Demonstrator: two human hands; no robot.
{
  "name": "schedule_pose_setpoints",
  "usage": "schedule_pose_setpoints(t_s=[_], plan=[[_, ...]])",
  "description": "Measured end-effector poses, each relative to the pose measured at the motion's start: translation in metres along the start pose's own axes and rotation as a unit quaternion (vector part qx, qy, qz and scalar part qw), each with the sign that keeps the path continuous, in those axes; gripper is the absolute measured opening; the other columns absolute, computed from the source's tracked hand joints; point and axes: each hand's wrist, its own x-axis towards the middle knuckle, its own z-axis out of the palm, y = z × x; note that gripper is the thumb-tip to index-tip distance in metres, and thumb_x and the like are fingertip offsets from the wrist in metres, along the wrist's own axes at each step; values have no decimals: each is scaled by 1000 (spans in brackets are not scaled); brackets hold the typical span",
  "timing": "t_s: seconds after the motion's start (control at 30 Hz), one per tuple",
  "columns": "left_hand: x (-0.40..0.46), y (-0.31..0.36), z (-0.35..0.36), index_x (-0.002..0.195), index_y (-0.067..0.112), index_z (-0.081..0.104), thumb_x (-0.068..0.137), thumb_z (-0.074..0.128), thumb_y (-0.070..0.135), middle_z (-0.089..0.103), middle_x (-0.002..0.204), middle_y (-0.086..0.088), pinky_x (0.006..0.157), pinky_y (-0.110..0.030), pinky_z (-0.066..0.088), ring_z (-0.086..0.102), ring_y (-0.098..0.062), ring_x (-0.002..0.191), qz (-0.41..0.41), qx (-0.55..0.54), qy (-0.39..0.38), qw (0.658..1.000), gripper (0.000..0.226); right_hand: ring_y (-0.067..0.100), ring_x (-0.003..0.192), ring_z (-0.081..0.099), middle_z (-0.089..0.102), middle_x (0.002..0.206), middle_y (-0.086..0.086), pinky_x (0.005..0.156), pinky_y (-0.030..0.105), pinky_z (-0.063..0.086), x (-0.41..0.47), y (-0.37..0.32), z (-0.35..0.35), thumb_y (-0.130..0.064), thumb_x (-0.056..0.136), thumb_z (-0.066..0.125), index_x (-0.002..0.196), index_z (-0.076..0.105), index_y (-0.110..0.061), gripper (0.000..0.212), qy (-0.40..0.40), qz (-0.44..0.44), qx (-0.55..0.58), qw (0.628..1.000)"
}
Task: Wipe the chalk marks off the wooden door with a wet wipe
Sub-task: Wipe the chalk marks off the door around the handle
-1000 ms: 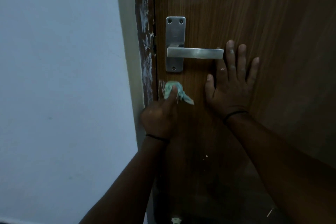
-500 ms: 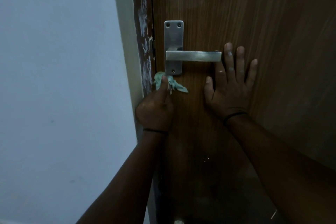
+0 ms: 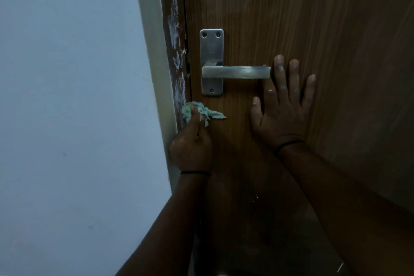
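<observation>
A brown wooden door [image 3: 291,18] fills the right half of the view. My left hand [image 3: 192,141] pinches a crumpled pale green wet wipe [image 3: 199,114] and holds it against the door's left edge, just below the handle plate. My right hand [image 3: 282,110] lies flat on the door with fingers spread, below and right of the lever's end. White chalk smears [image 3: 174,29] run down the dark door frame strip left of the door. A few small white specks [image 3: 255,197] sit low on the door.
A brushed metal lever handle [image 3: 235,72] on a plate [image 3: 211,51] sticks out above both hands. A pale blue-white wall [image 3: 67,96] takes up the left side. The bottom of the door lies in shadow.
My left hand moved the wipe left and slightly up, from beneath the lever to the door's edge by the frame. My right hand stayed flat in the same spot.
</observation>
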Motion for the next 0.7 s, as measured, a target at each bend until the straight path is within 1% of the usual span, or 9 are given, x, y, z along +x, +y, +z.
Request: schedule_pose_setpoints(t_s=[0.1,0.2,0.27,0.4,0.47,0.53,0.6,0.67,0.7], plan=[[-16,-3,0,120,7,70,89,66,12,73,71,-12,50,-30,50,62,-24,52,-15,-12,-3,1000,32,25,152,5,18,163,7,120,57,6,0,1,-1,-41,99,38,154,23,-18,62,-3,1,7,1000],[-51,-13,-2,117,6,71,85,67,11,74,76,-14,50,-36,54,67,-28,55,-41,-12,-32,999,33,26,152,6,19,163,8,120,58,8,-1,0,-2,-40,98,40,154,25,-17,62,-2,0,1,1000],[-57,-17,-2,116,5,71,83,66,12,74,73,-14,50,-33,52,67,-28,52,-38,-5,-45,998,34,26,152,8,21,162,8,119,59,9,-1,-1,-2,-39,98,41,153,27,-16,62,2,-2,-3,1000],[-22,-12,4,116,5,71,85,67,14,75,77,-11,59,-24,47,68,-24,57,-2,11,9,1000,33,26,152,7,20,163,8,120,58,7,0,-1,-1,-40,98,39,153,29,-16,61,-3,1,-3,1000],[-9,-7,8,119,7,70,89,65,17,76,77,-9,59,-22,44,66,-21,55,-1,8,28,1000,32,26,152,7,20,163,8,120,58,7,1,-1,-2,-40,98,39,153,27,-16,61,-6,2,-4,1000],[-15,-6,11,120,6,69,92,59,21,74,72,-9,53,-21,42,62,-19,51,43,23,16,999,34,26,152,7,19,163,8,120,58,8,0,-1,-3,-40,98,38,153,26,-16,61,-8,3,-5,1000],[-37,-5,14,120,4,68,90,53,24,71,66,-7,46,-21,41,60,-16,47,135,38,-24,990,39,26,152,8,20,163,8,120,59,8,0,-2,-3,-41,98,37,153,26,-16,61,-6,2,-9,1000],[-53,-4,17,119,2,69,89,53,26,69,63,-4,46,-18,38,58,-12,45,199,41,-74,976,41,26,152,7,19,163,7,120,58,7,0,-2,-2,-40,98,37,154,25,-17,62,-4,1,-7,1000],[-57,-2,19,118,3,70,89,54,27,67,60,-2,47,-17,34,56,-11,43,208,47,-82,974,41,26,152,6,18,163,7,120,58,7,-1,-2,-1,-40,98,37,154,25,-17,62,-4,0,-5,1000]])
